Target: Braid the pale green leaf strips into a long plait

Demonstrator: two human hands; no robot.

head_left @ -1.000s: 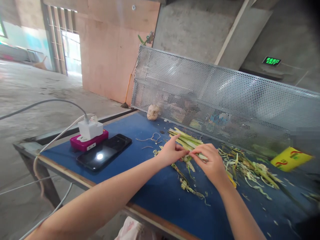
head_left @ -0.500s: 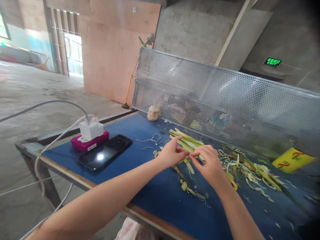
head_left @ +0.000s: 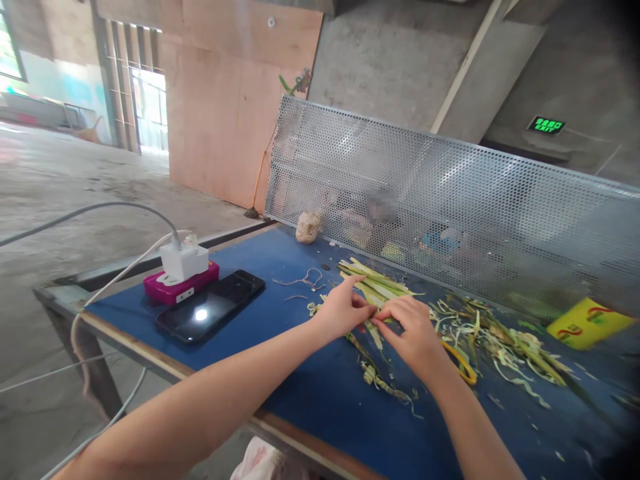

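My left hand (head_left: 344, 311) and my right hand (head_left: 411, 328) meet over the blue table, thumbs and fingers pinched together. Between their fingertips is a pale green plant strip (head_left: 374, 335), its end hanging below; the exact grip is partly hidden by the fingers. Just beyond them lies a bundle of long green and whitish stalks (head_left: 381, 279). A knotted, stringy plant piece (head_left: 371, 375) rests nearer to me, under the hands. Beside my right wrist a yellow loop (head_left: 466, 371) shows, partly covered by the arm.
Shredded stalks and roots (head_left: 510, 340) litter the right side, near a yellow packet (head_left: 590, 324). At left are a black phone (head_left: 213, 307), a magenta box (head_left: 200, 283) with a white plug, and cables. A perforated metal panel (head_left: 425, 180) borders the table's back, near a beige lump (head_left: 307, 228).
My right hand has shifted slightly left, and more of the yellow loop shows beside its wrist. Both hands stay pinched together at the strip. The view has moved a little.
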